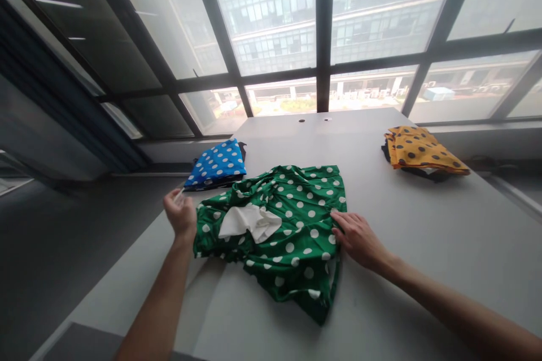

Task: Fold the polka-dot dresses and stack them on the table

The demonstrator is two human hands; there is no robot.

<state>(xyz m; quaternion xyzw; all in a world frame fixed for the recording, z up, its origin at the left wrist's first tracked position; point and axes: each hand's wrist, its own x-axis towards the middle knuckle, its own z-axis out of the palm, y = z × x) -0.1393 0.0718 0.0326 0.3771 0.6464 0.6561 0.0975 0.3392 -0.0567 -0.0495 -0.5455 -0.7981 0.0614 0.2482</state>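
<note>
A green garment with white polka dots (302,214) lies spread and wrinkled on the white table (271,327). A crumpled white piece of fabric (249,221) shows on its left half. Just beyond the garment's left end, my left hand (181,214) is raised and closed, with a thin white strip (179,194) sticking out of the fingers. Whether that strip joins the garment I cannot tell. My right hand (359,238) lies flat, its fingertips touching the garment's right edge.
A folded blue polka-dot cloth item (221,162) with black parts lies behind my left hand. At the table's far right sits a folded orange one with dark dots (423,149). Large windows (275,17) rise behind the table, and a curtain (63,90) hangs at left.
</note>
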